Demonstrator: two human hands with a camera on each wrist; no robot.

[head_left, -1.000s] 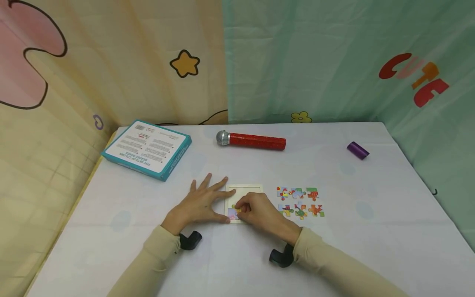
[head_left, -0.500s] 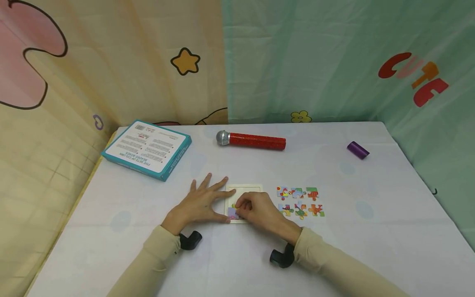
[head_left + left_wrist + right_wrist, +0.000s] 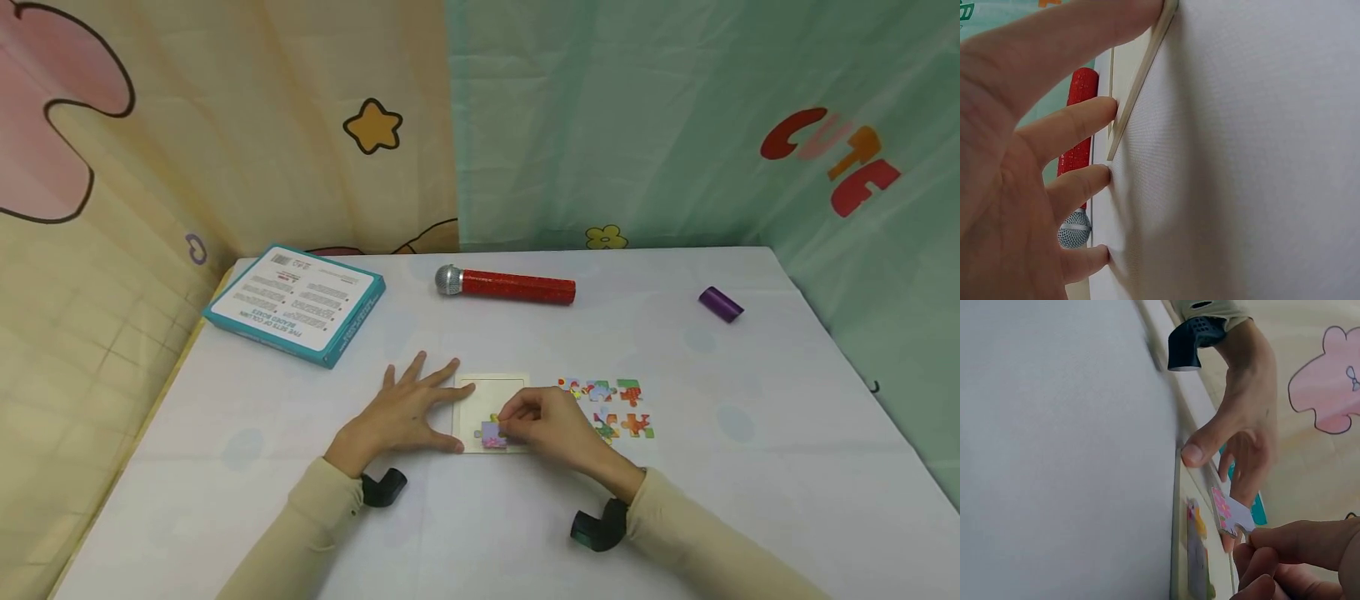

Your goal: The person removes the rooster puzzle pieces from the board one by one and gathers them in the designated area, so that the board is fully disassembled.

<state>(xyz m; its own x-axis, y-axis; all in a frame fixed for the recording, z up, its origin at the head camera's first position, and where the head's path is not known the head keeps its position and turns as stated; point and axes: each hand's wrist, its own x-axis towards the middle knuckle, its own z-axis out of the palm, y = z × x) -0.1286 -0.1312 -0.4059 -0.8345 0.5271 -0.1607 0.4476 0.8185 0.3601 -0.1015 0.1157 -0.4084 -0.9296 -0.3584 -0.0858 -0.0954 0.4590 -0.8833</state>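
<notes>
My left hand (image 3: 397, 417) lies with spread, straight fingers at the left side of a pale puzzle tray (image 3: 491, 392). Its thumb and index finger touch the tray's edge, as the left wrist view also shows. Between thumb and fingertips, my right hand (image 3: 551, 425) pinches a lavender jigsaw piece (image 3: 492, 434) with pink flowers. That piece is lifted and tilted over the tray in the right wrist view. Another jigsaw piece (image 3: 1198, 556), yellow and greyish purple, lies in the tray there; the right hand hides it in the head view.
Several loose jigsaw pieces (image 3: 630, 392) lie in two rows right of the tray, partly covered by the right hand. Farther back are a blue box (image 3: 296, 300), a red toy microphone (image 3: 517, 286) and a purple cylinder (image 3: 721, 305). Curtains stand behind the table (image 3: 750, 500).
My right hand has moved right, taking the lavender jigsaw piece from the tray's lower left corner toward its middle. The left hand has stayed in place.
</notes>
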